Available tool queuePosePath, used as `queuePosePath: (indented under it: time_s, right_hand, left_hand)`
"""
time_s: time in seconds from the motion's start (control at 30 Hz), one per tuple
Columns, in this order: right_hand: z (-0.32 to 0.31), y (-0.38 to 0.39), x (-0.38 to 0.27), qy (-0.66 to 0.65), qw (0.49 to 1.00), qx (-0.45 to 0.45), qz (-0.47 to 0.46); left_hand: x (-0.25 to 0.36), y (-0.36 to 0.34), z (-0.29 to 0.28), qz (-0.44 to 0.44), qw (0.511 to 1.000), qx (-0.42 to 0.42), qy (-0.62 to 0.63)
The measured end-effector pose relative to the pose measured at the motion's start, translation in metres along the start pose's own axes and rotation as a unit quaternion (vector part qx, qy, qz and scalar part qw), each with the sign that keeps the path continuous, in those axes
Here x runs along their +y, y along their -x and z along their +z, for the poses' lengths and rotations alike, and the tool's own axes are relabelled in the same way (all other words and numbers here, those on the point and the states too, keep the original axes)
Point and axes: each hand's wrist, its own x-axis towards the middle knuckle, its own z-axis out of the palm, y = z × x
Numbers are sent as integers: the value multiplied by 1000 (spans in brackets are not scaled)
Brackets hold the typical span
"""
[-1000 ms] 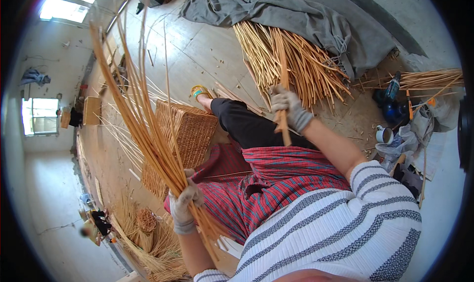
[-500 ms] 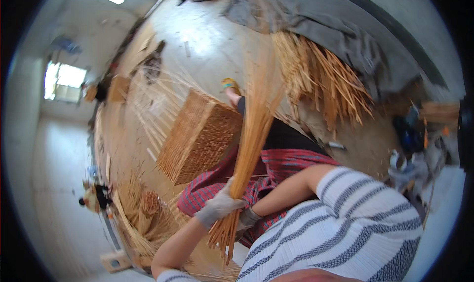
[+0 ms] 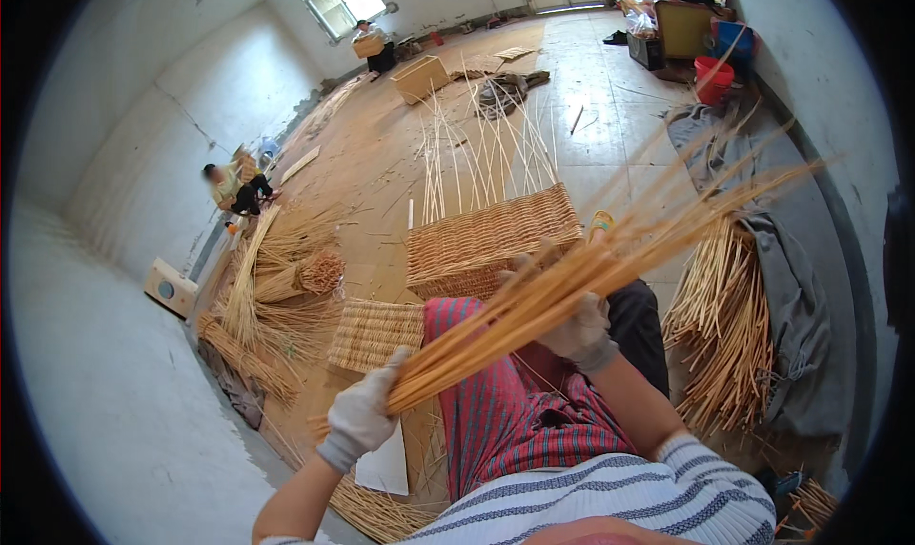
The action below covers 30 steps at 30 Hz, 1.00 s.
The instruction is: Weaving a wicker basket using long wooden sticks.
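Note:
A long bundle of thin tan wicker rods [image 3: 477,340] slants across my lap, its thin tips fanned out and blurred toward the upper right. My gloved left hand [image 3: 360,413] is closed round the bundle near its thick lower-left end. Farther along, my gloved right hand [image 3: 579,335] holds the rods from beneath; blurred glove fingers show past the bundle's far side. Just beyond the rods stands a woven wicker basket [image 3: 491,226], with long pale stakes sticking out from its far edge. A smaller woven piece [image 3: 376,335] lies beside my knee, under a red plaid cloth [image 3: 519,431].
Loose rods in a big pile [image 3: 720,326] lie at right on a grey cloth [image 3: 805,354]. More bundles [image 3: 276,268] lie at left. Two people sit working along the far left wall. A red bucket [image 3: 713,80] stands at the far right, a wooden box [image 3: 419,78] farther back.
The rod bundle has swung from nearly upright to a slant toward the right. My right hand has moved from near its thick end to farther up the rods. The head view has turned.

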Motion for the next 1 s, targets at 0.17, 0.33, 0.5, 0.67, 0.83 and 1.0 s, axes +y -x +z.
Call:
queuePosePath:
  time_s: [0.17, 0.33, 0.5, 0.67, 0.83, 1.0]
  right_hand:
    - [73, -91, 64, 109, 979, -94, 146]
    - [137, -158, 75, 464, 858, -146, 164]
    - [93, -58, 8, 595, 789, -85, 132]
    - [79, 237, -124, 746, 415, 456, 252]
    - [214, 507, -48, 84, 623, 596, 500]
    - [280, 457, 43, 411, 579, 405, 575]
  left_hand:
    - [-33, 73, 63, -68, 957, 247, 136]
    - [-32, 45, 89, -139, 843, 274, 442]
    - [-23, -43, 32, -108, 747, 283, 593]
    - [-6, -109, -25, 30, 707, 141, 692]
    - [23, -177, -35, 208, 738, -89, 636]
    - [155, -157, -4, 110, 761, -66, 636]
